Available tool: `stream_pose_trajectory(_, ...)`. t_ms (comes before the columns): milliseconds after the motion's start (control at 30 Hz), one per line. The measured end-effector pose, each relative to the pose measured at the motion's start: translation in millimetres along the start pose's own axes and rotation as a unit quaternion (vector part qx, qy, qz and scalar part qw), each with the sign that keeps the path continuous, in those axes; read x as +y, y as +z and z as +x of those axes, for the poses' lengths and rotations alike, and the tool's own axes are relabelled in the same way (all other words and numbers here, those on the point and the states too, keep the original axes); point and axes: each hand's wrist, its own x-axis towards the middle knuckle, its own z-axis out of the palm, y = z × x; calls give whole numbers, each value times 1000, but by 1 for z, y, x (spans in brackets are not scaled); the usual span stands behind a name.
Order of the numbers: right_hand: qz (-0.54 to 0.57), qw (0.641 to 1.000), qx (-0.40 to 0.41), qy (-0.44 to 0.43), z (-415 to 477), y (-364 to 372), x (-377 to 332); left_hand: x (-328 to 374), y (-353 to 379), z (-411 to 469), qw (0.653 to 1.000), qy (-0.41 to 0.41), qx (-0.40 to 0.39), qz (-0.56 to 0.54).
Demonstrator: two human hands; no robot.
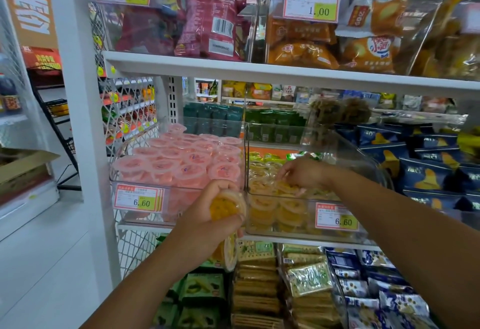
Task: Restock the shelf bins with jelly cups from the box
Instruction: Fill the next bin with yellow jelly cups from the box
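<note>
My left hand (207, 209) grips yellow jelly cups (225, 210) in front of the shelf, just left of the clear bin (285, 230) that holds yellow jelly cups (288, 214). More yellow cups (227, 250) hang below that hand. My right hand (301, 174) reaches into the yellow bin from above, its fingers pinching a yellow cup (284, 187) on the top layer. To the left, a second clear bin (122, 185) is filled with pink jelly cups (181, 157). A cardboard box (23, 165) sits at the far left edge.
A white shelf board (259, 74) runs close above the bins, loaded with snack bags (213, 24). Blue snack packs (428, 167) fill the space right of the yellow bin. Cracker packs (257, 284) lie on the shelf below. A white upright post (85, 120) stands left.
</note>
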Motion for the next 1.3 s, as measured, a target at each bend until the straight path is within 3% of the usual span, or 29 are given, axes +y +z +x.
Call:
stream_pose_trajectory(133, -24, 993, 45, -102, -15, -14, -1, 6, 4, 3, 1000, 9, 1, 18)
stream_pose_trajectory(200, 46, 988, 41, -142, -36, -25, -12, 8, 7, 7, 1000, 12, 0, 17)
stream_pose_trajectory(300, 186, 964, -61, -180, -78, -38, -36, 15, 12, 15, 999, 25, -13, 17)
stream_pose_trajectory(400, 135, 961, -121, -208, -104, -39, -50, 20, 20, 23, 999, 35, -28, 8)
stream_pose_trajectory(533, 177, 965, -83, -177, -103, -37, -45, 24, 26, 32, 998, 42, -32, 20)
stream_pose_trajectory(667, 247, 952, -108, -145, -99, -31, -34, 26, 31, 36, 997, 58, -37, 20)
stream_pose_trajectory(833, 188, 970, -7, -151, -95, -29, -27, 25, 37, 38, 996, 64, -57, 25)
stream_pose_trajectory(967, 71, 989, 110, -61, -58, -57, 11, 22, 33, 42, 996, 76, -44, 23)
stream_pose_trajectory(1067, -6, 996, 94, 6, -29, -58, 36, 19, 30, 44, 996, 70, -37, 32)
stream_pose_trajectory(1300, -109, 991, -14, 75, -3, -29, 42, 17, 31, 45, 994, 101, -24, 44)
